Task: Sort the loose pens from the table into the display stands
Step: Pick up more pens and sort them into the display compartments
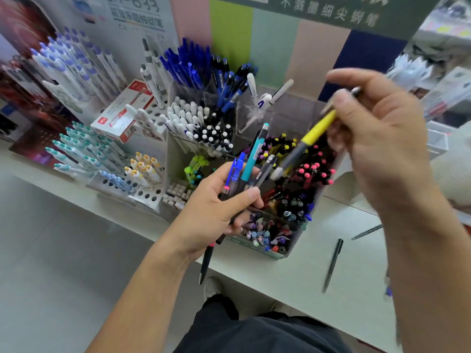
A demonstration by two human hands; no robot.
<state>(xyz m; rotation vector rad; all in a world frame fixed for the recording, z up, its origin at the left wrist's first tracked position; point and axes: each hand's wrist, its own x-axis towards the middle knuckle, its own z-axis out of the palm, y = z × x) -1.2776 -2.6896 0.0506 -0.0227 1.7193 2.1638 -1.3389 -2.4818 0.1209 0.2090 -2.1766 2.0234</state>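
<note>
Sorting pens into stands

Our right hand (377, 138) pinches the light, stiff yellow-grip pen (314, 135) near its top; left hand (216, 207) clasps a pen bundle (244, 171).

yellow-and-grey pen (309, 142), teal pen (252, 159), blue pen (235, 169)

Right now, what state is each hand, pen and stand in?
Left hand: closed around a bundle of pens.
Right hand: pinching the yellow-grip pen, held tilted above the stand.
Black pen: lying loose on the table.
Second dark pen: also loose on the table.
Compartment stand: upright, mostly full.
</note>
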